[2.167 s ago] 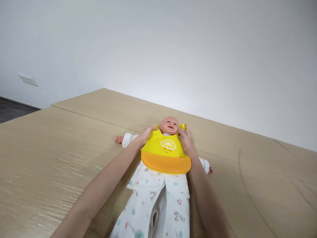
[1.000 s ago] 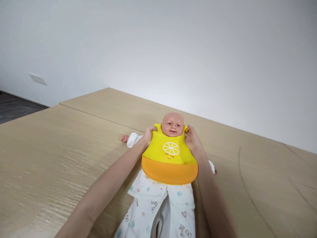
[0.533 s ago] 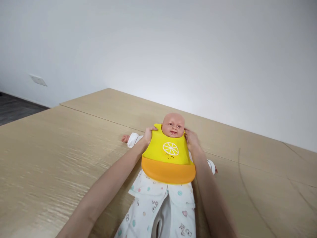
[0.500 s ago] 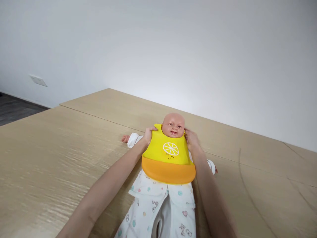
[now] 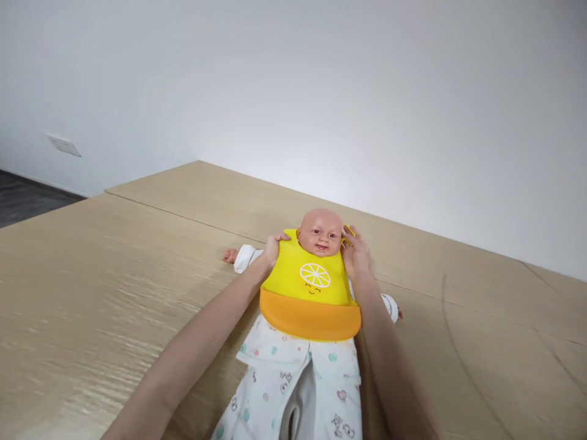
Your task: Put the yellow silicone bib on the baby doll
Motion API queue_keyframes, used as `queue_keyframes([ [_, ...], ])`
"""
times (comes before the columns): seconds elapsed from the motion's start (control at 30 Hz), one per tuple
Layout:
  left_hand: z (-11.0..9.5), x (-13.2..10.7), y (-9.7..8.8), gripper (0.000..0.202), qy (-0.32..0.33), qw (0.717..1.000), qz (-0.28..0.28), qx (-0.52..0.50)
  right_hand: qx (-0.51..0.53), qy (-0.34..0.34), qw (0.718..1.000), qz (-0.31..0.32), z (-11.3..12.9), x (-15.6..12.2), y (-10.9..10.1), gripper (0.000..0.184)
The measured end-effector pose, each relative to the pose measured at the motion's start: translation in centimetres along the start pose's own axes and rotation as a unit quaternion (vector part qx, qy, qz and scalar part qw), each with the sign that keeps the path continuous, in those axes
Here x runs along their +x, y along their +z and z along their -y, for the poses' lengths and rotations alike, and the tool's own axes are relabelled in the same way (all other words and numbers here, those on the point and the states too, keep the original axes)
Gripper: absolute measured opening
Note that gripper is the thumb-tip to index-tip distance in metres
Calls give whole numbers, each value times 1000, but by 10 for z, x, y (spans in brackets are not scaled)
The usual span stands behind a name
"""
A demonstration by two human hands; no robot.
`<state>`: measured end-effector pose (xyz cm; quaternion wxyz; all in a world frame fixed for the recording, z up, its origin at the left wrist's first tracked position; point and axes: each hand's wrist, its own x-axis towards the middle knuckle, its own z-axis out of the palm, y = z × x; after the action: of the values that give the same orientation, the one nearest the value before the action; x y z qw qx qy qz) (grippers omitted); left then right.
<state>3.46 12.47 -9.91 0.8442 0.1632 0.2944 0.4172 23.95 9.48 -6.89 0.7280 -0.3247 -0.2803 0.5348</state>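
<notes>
A baby doll [image 5: 321, 227] lies on its back in white patterned clothes [image 5: 334, 366], arms stretched out to the sides. Over its chest is a yellow bib [image 5: 284, 275] with a white citrus-slice print and an orange catch pocket [image 5: 309, 315]. My left hand [image 5: 274, 247] is closed on the bib's upper left edge, thumb on top. At the other side of the doll's head, my right hand [image 5: 356, 252] has its fingers around the bib's neck strap, which sticks up beside the doll's ear. The strap's far end behind the neck is hidden.
The pale wooden table [image 5: 114, 293] has a seam [image 5: 183, 216] running across it. A white wall [image 5: 343, 110] rises behind its far edge. On the left wall is a socket plate [image 5: 63, 145], with dark floor [image 5: 27, 198] below.
The right-hand fingers have lifted and spread somewhat, and the yellow strap end now rises higher beside the doll's head. My left hand keeps its hold on the bib's edge.
</notes>
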Motion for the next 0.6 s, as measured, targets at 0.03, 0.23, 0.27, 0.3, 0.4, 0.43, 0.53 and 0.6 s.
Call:
queue_keyframes([
  [0.03,0,-1,1,40,0,1000,0,-2,1,-7,1000,1,-1,0,0,50],
  [0.23,1,-6,6,40,3,1000,-7,-1,-40,-17,998,-45,-5,1,-4,64],
  [0.27,1,-6,7,40,6,1000,-9,-2,-54,-14,997,-58,-7,2,-6,63],
  [0.3,1,-6,7,41,9,1000,-14,-4,-77,-10,994,-75,-9,4,-7,61],
  [0.4,1,-4,6,43,11,1000,-24,-6,-175,10,979,-105,-17,10,-14,47],
  [0.43,1,-3,5,42,7,1000,-25,-5,-208,17,973,-103,-20,12,-17,42],
  [0.53,1,-1,3,40,-2,1000,-22,2,-270,31,959,-82,-26,18,-24,31],
  [0.6,2,-1,3,41,-3,1000,-19,2,-303,21,950,-72,-25,21,-28,28],
])
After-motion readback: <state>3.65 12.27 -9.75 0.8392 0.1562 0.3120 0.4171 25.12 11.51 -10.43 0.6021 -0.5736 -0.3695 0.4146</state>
